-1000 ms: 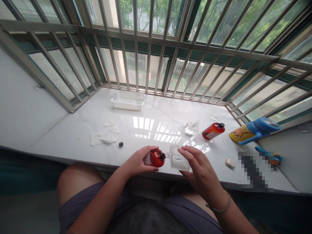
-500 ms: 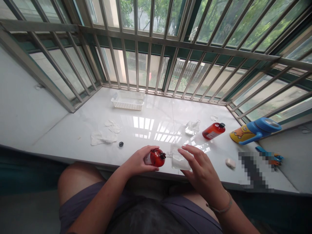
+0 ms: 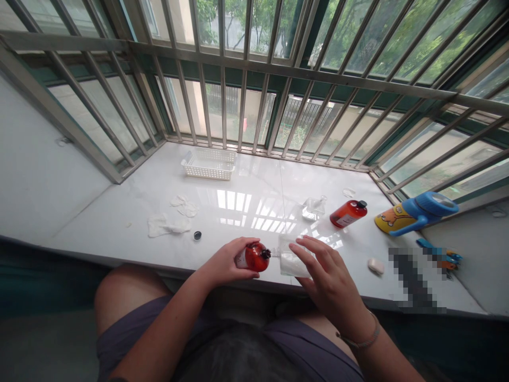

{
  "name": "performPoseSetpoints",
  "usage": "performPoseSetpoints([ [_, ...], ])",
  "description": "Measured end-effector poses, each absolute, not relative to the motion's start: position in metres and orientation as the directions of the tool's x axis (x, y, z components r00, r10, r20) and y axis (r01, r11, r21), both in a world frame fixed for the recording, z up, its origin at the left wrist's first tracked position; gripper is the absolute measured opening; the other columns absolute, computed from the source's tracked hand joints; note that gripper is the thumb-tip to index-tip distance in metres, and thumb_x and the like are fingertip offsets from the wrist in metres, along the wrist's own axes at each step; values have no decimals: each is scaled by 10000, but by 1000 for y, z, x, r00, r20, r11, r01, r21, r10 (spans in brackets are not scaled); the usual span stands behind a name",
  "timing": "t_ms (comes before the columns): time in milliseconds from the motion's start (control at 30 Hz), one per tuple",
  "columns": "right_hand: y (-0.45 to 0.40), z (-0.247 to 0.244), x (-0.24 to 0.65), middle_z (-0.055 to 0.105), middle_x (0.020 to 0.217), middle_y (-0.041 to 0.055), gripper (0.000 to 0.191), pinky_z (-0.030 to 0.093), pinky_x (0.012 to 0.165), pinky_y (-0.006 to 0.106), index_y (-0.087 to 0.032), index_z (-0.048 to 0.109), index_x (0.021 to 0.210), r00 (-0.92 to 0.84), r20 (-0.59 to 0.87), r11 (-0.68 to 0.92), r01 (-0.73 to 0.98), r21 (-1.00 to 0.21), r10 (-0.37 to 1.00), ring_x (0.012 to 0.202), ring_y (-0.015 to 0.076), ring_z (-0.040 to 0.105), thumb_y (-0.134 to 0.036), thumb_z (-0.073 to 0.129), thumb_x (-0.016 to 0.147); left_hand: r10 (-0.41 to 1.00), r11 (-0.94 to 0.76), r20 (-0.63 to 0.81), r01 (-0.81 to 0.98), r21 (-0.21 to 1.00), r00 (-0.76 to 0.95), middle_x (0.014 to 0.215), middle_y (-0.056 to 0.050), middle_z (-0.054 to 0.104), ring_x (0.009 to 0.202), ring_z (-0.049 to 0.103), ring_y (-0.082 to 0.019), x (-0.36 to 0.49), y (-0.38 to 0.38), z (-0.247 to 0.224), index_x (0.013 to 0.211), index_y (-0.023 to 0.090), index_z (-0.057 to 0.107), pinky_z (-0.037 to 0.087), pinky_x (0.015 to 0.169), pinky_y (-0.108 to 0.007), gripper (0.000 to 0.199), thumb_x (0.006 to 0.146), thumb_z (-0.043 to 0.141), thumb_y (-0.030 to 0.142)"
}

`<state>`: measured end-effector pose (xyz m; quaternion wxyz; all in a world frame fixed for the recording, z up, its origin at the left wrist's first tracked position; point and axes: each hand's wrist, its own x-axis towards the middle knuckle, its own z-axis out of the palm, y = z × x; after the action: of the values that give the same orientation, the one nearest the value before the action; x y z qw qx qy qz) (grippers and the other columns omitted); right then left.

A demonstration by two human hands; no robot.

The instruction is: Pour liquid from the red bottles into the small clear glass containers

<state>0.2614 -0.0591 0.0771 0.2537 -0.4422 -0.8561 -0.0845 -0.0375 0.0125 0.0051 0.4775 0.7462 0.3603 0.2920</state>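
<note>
Wrapped round a red bottle (image 3: pixel 257 257) with a black neck is my left hand (image 3: pixel 233 261). The bottle's neck points right, close to the neck of a clear square glass bottle (image 3: pixel 292 259); whether the two necks touch I cannot tell. My right hand (image 3: pixel 324 265) holds the glass bottle from its right side, thumb low and fingers over the top. A small black cap (image 3: pixel 198 235) lies on the white counter (image 3: pixel 131 212) to the left of my left hand.
Behind my right hand are a second clear glass bottle (image 3: pixel 313 208) and a capped red bottle (image 3: pixel 348 214). A blue and yellow flask (image 3: pixel 413 213) lies at the right. White basket (image 3: pixel 209 165) and crumpled tissues (image 3: pixel 169 225) are on the left; window bars rise behind.
</note>
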Motion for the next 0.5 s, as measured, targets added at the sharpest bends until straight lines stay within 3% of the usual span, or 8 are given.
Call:
performPoseSetpoints([
  [500, -59, 79, 263, 614, 1489, 155, 663, 526, 1101, 562, -220, 529, 1549, -488, 502, 593, 803, -61, 714, 1433, 353, 553, 18, 547, 931, 816, -283, 91, 258, 924, 570, 1512, -94, 646, 1373, 635, -335, -37, 13, 5, 1497, 308, 599, 484, 1210, -477, 849, 742, 984, 349],
])
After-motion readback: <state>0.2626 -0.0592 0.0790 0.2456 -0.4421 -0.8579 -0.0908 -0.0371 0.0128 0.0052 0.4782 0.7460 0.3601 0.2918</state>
